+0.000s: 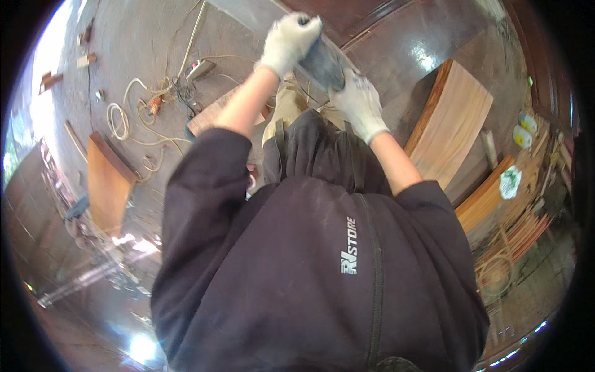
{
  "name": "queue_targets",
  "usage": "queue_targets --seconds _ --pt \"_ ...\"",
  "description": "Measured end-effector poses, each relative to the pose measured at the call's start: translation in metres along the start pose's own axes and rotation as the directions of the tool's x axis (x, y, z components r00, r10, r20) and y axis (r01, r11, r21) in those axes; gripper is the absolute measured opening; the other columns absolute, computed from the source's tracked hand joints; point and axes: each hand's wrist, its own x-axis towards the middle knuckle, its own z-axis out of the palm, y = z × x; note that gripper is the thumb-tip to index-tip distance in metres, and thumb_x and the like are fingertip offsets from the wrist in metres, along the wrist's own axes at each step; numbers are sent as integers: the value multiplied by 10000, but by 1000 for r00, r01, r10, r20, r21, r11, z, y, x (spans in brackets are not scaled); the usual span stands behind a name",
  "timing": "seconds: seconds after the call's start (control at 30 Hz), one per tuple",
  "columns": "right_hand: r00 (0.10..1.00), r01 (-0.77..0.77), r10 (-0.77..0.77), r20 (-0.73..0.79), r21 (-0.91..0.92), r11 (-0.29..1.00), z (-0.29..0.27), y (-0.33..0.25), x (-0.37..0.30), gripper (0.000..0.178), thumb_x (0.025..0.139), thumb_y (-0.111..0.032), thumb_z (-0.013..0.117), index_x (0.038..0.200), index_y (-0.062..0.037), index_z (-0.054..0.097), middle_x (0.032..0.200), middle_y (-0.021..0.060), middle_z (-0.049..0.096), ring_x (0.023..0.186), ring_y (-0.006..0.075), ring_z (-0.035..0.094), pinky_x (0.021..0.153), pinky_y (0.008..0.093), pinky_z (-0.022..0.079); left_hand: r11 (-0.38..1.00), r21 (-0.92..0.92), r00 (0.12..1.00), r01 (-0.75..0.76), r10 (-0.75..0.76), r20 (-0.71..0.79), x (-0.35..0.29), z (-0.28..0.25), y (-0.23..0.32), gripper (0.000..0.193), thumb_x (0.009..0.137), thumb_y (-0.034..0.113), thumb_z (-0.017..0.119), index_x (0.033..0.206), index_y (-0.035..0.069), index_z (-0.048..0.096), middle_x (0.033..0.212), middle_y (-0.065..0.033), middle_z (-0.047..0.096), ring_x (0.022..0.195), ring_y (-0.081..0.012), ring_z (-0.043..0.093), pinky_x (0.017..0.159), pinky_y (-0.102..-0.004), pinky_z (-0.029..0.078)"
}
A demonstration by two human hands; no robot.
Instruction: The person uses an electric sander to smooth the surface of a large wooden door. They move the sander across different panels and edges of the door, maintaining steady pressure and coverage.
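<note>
Both my hands wear white work gloves and meet on a dusty grey, elongated tool [322, 63] held out in front of my legs. My left hand [290, 42] is closed around its far end, where a dark part shows between the fingers. At the near end, my right hand [359, 105] grips the tool, its fingers partly hidden. Beyond the tool lies a pale grey flat surface [245, 13]; I cannot tell whether they touch. The tool's underside is hidden.
A thick wooden slab [455, 121] stands to the right, another wooden piece [108, 180] to the left. A looped pale cord [118, 127] and a power strip [199, 69] lie on the floor at left. Plastic bottles [524, 135] and wood strips [514, 239] sit at far right.
</note>
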Motion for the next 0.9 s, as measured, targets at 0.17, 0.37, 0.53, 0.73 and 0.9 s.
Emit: queue_targets --seconds 0.17,0.37,0.53,0.73,0.9 --pt "996 54 -49 -77 68 996 -14 -21 39 554 833 -393 676 1233 -10 641 1196 264 679 1150 417 633 992 483 494 996 17 957 -84 85 -279 53 6 -29 434 902 444 582 929 36 726 894 -216 725 902 -381 706 809 -460 541" --pt "997 43 -34 -71 128 991 14 50 -33 544 848 -341 690 1230 37 608 1164 295 678 1144 443 629 994 494 484 945 -328 990 9 -55 -131 -35 67 11 400 820 446 689 1001 96 757 972 -156 752 930 -298 736 877 -402 569" --pt "993 39 -35 -116 35 999 24 89 -72 461 851 -271 719 1150 71 641 1028 288 716 987 423 702 883 473 542 940 -336 988 65 -108 -110 -86 105 34 311 811 399 687 941 126 758 951 -131 752 935 -319 716 871 -415 557" --pt "967 162 -147 -210 53 985 45 46 -32 466 848 -295 741 1138 60 657 1065 262 722 1049 408 686 920 463 517 949 -314 954 4 -98 -283 -56 37 13 336 837 399 649 924 92 752 933 -182 740 912 -340 723 833 -440 558" --pt "973 154 -154 -173 -13 988 45 47 -52 469 840 -285 722 1137 70 642 1050 277 716 1019 428 689 899 475 534 932 -355 966 77 -158 -203 -80 52 2 351 821 413 675 967 105 757 980 -133 755 941 -299 725 882 -416 557"
